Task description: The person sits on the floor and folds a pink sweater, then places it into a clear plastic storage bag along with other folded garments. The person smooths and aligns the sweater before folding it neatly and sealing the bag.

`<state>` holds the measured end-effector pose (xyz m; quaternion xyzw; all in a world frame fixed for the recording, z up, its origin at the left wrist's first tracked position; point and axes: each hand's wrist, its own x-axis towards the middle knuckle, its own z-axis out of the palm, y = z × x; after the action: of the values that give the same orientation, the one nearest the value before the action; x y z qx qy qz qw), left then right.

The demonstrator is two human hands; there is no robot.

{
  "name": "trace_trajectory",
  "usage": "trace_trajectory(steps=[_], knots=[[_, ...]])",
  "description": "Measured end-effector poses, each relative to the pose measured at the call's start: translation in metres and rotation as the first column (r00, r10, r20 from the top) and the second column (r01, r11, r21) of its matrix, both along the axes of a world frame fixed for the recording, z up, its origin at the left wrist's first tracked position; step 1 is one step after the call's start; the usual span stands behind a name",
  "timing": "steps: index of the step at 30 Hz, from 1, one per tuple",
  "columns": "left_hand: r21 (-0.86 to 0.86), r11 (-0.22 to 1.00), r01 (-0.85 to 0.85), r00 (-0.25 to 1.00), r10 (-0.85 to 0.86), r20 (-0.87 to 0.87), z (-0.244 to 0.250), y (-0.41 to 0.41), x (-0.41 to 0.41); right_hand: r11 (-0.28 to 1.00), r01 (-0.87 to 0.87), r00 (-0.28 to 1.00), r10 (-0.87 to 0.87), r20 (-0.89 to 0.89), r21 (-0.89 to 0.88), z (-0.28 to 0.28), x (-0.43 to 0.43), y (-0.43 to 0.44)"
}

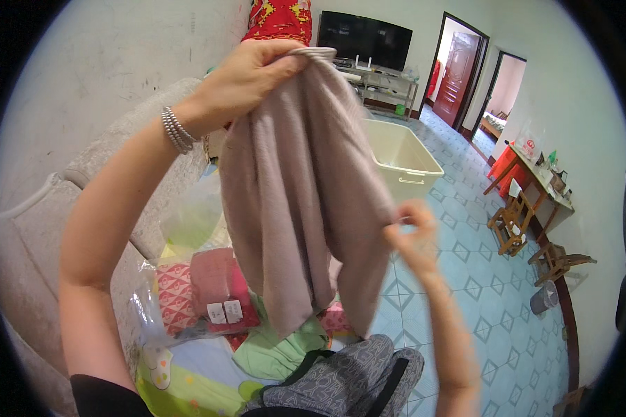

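A greyish-pink garment (302,182) hangs in front of me in loose folds. My left hand (261,78) grips its gathered top edge, high up near the middle. Lower down, at the garment's right edge, my right hand (414,229) pinches the fabric between thumb and fingers; it is slightly blurred. Below the hanging cloth lie a light green cloth (276,349) and a grey patterned garment with black trim (344,375). A clear plastic bag (148,307) with folded red and pink textiles (214,281) lies to the left of them.
A large cream plastic bin (407,182) stands on the blue tiled floor behind the garment. A pale sofa (104,198) lines the left wall. At the right are a table (548,182), small wooden chairs (511,224) and a waste bin (544,298). A television (365,40) stands at the back.
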<state>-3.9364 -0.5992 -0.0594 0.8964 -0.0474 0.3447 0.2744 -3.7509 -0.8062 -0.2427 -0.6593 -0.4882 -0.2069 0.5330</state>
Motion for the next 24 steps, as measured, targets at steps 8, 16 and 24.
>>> trace_trajectory(steps=[8, 16, 24], knots=[[0.128, 0.984, -0.122, 0.919, 0.064, 0.388, -0.018, 0.032, 0.036, 0.944, -0.261, 0.847, 0.123, -0.517, -0.204, 0.188, 0.018, -0.113], [0.267, 0.963, 0.02, 0.843, -0.16, 0.513, -0.005, -0.026, 0.061, 0.906, 0.275, 0.957, -0.29, 0.002, -0.321, 0.242, 0.007, -0.173], [0.351, 0.915, -0.198, 0.79, -0.062, 0.61, -0.026, -0.043, 0.09, 0.759, 0.554, 0.831, -0.524, 0.186, -0.342, 0.26, 0.0, -0.255]])
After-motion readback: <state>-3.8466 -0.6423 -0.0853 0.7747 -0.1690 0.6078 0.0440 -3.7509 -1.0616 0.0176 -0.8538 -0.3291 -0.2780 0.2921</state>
